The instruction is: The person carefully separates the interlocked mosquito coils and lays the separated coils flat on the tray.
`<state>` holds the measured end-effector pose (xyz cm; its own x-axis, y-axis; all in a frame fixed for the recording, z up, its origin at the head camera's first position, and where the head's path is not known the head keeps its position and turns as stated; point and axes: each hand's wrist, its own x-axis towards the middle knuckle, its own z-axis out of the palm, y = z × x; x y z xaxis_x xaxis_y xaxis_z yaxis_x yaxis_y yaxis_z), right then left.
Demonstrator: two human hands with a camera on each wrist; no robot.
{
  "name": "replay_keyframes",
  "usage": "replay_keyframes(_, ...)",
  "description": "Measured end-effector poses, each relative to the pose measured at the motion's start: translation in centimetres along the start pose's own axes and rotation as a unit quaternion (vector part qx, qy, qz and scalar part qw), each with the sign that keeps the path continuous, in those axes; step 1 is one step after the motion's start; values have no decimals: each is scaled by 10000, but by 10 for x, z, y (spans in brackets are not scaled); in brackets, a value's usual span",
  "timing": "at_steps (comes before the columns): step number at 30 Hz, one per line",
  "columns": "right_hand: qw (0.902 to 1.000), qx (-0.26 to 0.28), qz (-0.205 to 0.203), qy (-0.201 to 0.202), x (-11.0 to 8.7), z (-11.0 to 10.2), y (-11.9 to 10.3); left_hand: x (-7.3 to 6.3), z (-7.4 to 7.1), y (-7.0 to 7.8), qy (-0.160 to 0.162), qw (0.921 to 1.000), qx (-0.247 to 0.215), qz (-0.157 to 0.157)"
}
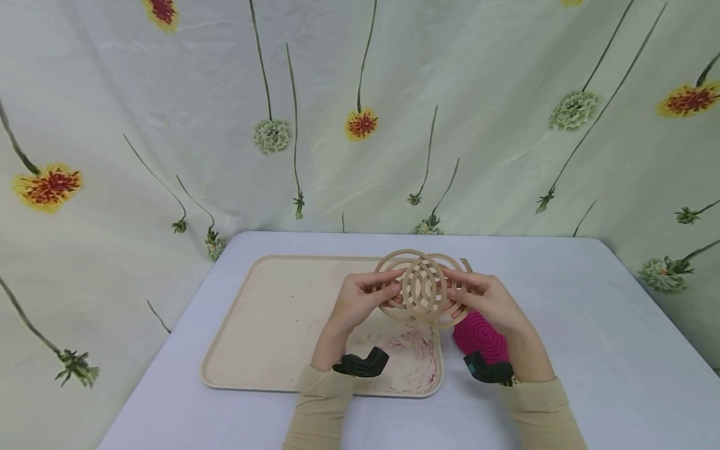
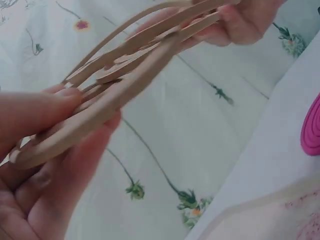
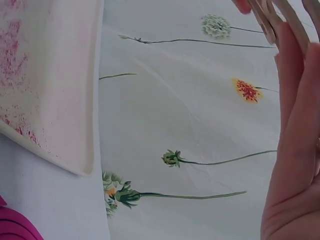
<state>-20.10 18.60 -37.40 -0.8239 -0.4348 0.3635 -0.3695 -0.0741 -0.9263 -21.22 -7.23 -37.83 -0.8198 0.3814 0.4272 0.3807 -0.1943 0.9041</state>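
Note:
Two tan mosquito coils overlap in front of me, their spiral rings crossing in the middle. My left hand [image 1: 360, 297] pinches the left coil [image 1: 402, 253] between thumb and fingers. On the other side, my right hand [image 1: 492, 303] grips the right coil [image 1: 450, 257] the same way. Seen from the left wrist, the coils [image 2: 135, 87] appear nearly edge-on, stretched between the two hands. The right wrist view catches only part of the right hand [image 3: 297, 145] and a bit of coil at the top corner. Both hands are raised above the tray's right side.
A beige rectangular tray [image 1: 270, 325] lies on the white-covered table [image 1: 590, 337], with pink smudges toward its right end. Beside the tray, partly behind the right wrist, is a magenta spiral coil [image 1: 480, 337]. A flower-printed cloth [image 1: 326, 169] hangs behind the table.

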Motion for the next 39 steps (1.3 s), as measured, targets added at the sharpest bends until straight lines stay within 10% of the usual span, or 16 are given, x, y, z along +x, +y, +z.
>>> replay_keyframes(7,9894,530,-309,1315,6,13,3,6,17,-2,923,9918,-600,643)
replay_keyframes(13,9756,800,-494,1986,10,21,4,7,21,-1,978,9932,-438,453)
replay_keyframes(19,9864,125,-421,1587,4,8,-1,4,11,0,669,9969,-303,296)
replay_keyframes(29,9989,-386,-2,-279,-10,-17,-4,-4,-5,2,-471,9987,-120,-141)
replay_keyframes(34,9988,-77,25,-482,-8,-14,-3,-2,-2,1,-140,9996,-224,-45)
replay_keyframes(39,9987,62,-138,484,0,-1,0,4,12,-4,793,9941,-578,469)
